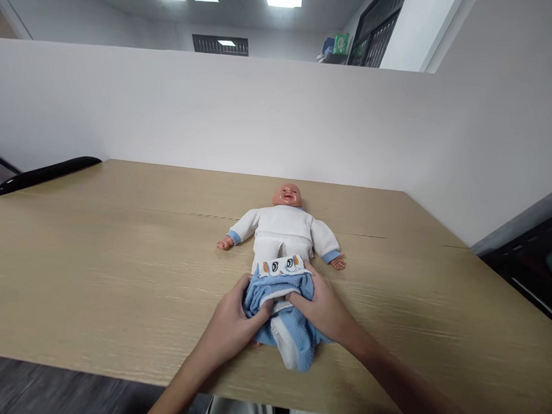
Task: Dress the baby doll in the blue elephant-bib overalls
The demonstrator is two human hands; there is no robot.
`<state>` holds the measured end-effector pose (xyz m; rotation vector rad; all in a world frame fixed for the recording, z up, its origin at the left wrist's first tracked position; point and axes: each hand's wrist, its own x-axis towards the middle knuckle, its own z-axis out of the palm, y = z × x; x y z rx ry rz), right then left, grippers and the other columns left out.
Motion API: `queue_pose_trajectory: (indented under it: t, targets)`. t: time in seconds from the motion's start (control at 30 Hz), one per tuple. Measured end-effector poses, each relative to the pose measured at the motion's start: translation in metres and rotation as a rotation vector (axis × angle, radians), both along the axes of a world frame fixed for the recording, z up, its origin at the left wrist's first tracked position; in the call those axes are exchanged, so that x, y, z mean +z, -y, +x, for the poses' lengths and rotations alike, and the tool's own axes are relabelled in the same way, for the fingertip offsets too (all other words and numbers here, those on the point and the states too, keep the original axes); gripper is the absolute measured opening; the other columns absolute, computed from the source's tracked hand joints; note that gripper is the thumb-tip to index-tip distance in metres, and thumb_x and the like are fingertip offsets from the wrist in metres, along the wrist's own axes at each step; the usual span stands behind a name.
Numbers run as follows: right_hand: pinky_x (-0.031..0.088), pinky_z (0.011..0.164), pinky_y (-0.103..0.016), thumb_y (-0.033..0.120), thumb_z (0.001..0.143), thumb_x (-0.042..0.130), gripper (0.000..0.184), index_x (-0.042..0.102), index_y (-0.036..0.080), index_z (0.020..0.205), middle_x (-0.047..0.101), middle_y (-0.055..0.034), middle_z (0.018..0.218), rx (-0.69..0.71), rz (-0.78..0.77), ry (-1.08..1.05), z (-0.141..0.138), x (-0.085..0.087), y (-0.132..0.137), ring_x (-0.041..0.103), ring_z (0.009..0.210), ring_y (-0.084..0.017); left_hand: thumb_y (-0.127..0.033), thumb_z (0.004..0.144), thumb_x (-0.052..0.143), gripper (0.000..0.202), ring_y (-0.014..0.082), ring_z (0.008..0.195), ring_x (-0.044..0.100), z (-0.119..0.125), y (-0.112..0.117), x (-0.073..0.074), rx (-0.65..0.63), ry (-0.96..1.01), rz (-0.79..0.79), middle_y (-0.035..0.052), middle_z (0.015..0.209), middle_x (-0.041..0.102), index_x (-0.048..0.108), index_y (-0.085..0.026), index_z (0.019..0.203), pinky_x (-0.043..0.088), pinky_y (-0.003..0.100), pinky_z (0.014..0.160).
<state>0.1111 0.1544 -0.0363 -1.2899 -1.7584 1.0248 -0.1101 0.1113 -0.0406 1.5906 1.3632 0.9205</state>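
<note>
A baby doll (287, 195) lies on its back, head away from me, in a white top with blue cuffs (282, 221) and white trousers (267, 246). Over its lower legs is a bunched blue terry garment (300, 339) with white trim and a white band with printed cartoon eyes. My left hand (239, 318) grips the garment's left side, thumb on the near opening. On the opposite side my right hand (321, 306) holds it, thumb pressed at the same opening and fingers behind the cloth. The doll's feet are mostly covered by the cloth.
The wooden table (117, 273) carries the doll near its front edge. A white wall (262, 115) stands behind it. A black chair back (49, 172) is at the far left, and a dark object (530, 261) stands beyond the right edge.
</note>
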Motion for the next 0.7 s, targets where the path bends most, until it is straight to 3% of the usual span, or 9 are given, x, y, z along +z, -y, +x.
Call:
queue_pose_trajectory:
  t: [0.2, 0.4, 0.53, 0.7]
  targets:
    - [0.059, 0.089, -0.039, 0.025, 0.086, 0.071, 0.044, 0.064, 0.022, 0.13, 0.08, -0.0071, 0.112, 0.006, 0.004, 0.058, -0.007, 0.029, 0.019, 0.075, 0.1, -0.027, -0.051, 0.098, 0.07, 0.043, 0.0333, 0.111, 0.072, 0.004, 0.013, 0.007, 0.047, -0.101, 0.0, 0.0116, 0.12, 0.077, 0.062, -0.02, 0.127, 0.055, 0.044, 0.097]
    - [0.055, 0.081, -0.037, 0.026, 0.082, 0.075, 0.037, 0.065, 0.024, 0.117, 0.077, -0.0046, 0.1, 0.054, 0.061, 0.195, -0.018, 0.059, 0.037, 0.072, 0.092, -0.027, -0.046, 0.097, 0.071, 0.056, 0.0353, 0.136, 0.067, -0.001, 0.033, 0.009, 0.069, 0.029, -0.024, 0.0135, 0.147, 0.071, 0.057, -0.022, 0.146, 0.055, 0.046, 0.112]
    - [0.052, 0.073, -0.034, 0.023, 0.082, 0.074, 0.033, 0.064, 0.026, 0.112, 0.077, -0.001, 0.094, 0.132, 0.042, 0.21, -0.02, 0.062, 0.037, 0.071, 0.082, -0.025, -0.045, 0.098, 0.067, 0.058, 0.0363, 0.144, 0.062, -0.007, 0.046, 0.001, 0.094, 0.046, -0.027, 0.0143, 0.158, 0.065, 0.058, -0.02, 0.15, 0.053, 0.046, 0.116]
    - [0.055, 0.079, -0.034, 0.018, 0.081, 0.074, 0.028, 0.067, 0.028, 0.106, 0.079, -0.0006, 0.097, 0.24, 0.063, 0.215, -0.018, 0.05, 0.033, 0.072, 0.085, -0.025, -0.039, 0.096, 0.065, 0.054, 0.0373, 0.137, 0.067, -0.009, 0.055, -0.012, 0.127, 0.037, -0.075, 0.0148, 0.148, 0.071, 0.062, -0.018, 0.146, 0.052, 0.049, 0.116]
